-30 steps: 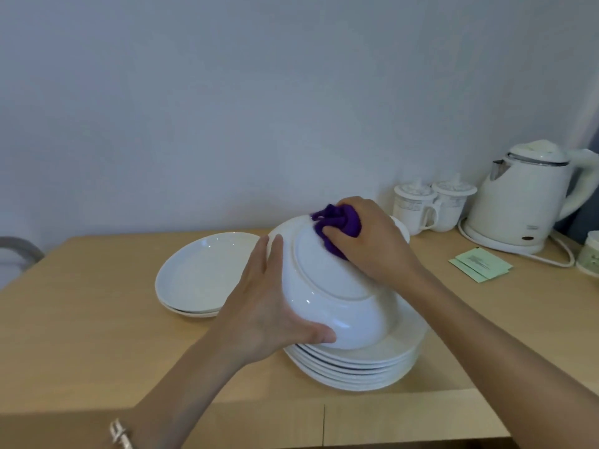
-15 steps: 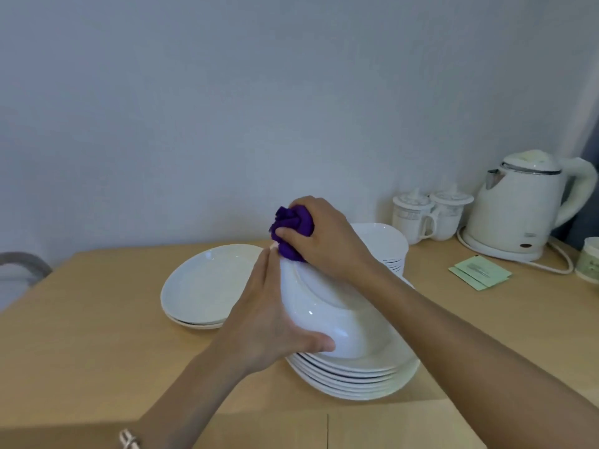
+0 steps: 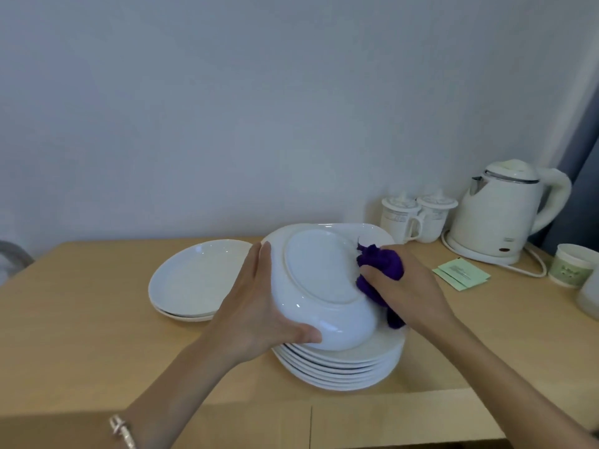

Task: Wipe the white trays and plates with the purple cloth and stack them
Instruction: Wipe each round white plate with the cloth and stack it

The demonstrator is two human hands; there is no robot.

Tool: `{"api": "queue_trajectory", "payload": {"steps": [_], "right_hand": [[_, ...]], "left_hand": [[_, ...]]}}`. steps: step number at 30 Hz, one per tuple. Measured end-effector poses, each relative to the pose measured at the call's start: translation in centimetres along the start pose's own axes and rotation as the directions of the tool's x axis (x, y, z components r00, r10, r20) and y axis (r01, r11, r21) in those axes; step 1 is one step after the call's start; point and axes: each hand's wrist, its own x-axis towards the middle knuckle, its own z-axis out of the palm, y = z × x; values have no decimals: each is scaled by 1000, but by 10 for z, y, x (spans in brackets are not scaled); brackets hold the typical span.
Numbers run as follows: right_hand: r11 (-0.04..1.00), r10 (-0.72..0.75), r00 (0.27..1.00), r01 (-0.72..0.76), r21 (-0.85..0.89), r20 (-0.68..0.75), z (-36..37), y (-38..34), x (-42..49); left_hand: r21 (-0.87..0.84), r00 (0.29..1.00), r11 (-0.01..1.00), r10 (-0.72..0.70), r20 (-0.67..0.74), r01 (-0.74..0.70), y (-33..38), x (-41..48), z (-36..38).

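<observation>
The left grip [image 3: 259, 315] is clasping a tilted plate [image 3: 321, 273] over the tall stack [image 3: 340, 371] while the right grip [image 3: 408, 293], bunched round the purple cloth [image 3: 382, 270], is pressing it to the plate's underside, and with only two plates [image 3: 194, 280] sitting aside, most of the wiping is probably remaining.

Left forearm enters from lower left, bare, angled up and to the right. Left hand [image 3: 259, 306] stands on edge: fingers straight and together along the left side of the plate [image 3: 321, 270], thumb hooked across its near wall. Right forearm enters from lower right. Right hand [image 3: 408, 293] knuckles up, fingers bunched round the cloth [image 3: 385, 264], pressing it against the plate's right side.
</observation>
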Motion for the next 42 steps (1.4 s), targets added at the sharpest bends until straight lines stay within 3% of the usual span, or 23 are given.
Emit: {"api": "queue_trajectory", "payload": {"steps": [4,6,9,12,14,19,22,23,26,29,32,35,39,42], "right_hand": [[946,-306,951,308,-99,28,23,-26,-28],[901,-400,911,410,-140,98,34,-36,-32],[889,-417,903,429,-159,104,37,-40,-33],[914,-373,922,384,-132,101,32,-34,-34],[915,-368,923,380,-132,107,31,-32,-35],[933,-352,935,354,-64,41,23,-36,-34],[926,-374,927,373,-52,-15,16,-40,-34],[924,-381,924,379,-58,-32,15,-41,-34],[930,-367,926,365,-43,-89,17,-40,-32],[946,-325,945,324,-22,-45,22,-41,-24],[949,-249,944,282,-139,215,37,-35,-13],[900,-134,893,292,-325,430,54,-21,-5],[878,-95,873,300,-374,477,57,-20,-1],[873,-72,873,289,-393,483,58,-21,0]], "left_hand": [[-7,1000,1000,2,14,-1,1,1,1],[-100,1000,995,1,19,1,0,2,1],[-360,988,924,-152,-37,129,-6,1,0],[-440,912,819,-411,-2,368,-12,7,-2],[-546,891,735,-452,47,402,-8,11,-3],[-755,896,586,-444,4,294,18,15,-7],[-912,883,337,-466,54,233,42,20,-19],[-929,889,304,-454,56,213,49,21,-24],[-931,912,350,-407,-57,98,64,20,-44],[-847,906,524,-315,-284,-83,74,15,-69],[-592,887,780,-109,-448,-203,68,12,-85],[-242,878,946,79,-473,-215,50,11,-86],[132,916,979,191,-354,-153,3,14,-76],[461,962,883,194,-192,-86,-37,17,-60]]}}
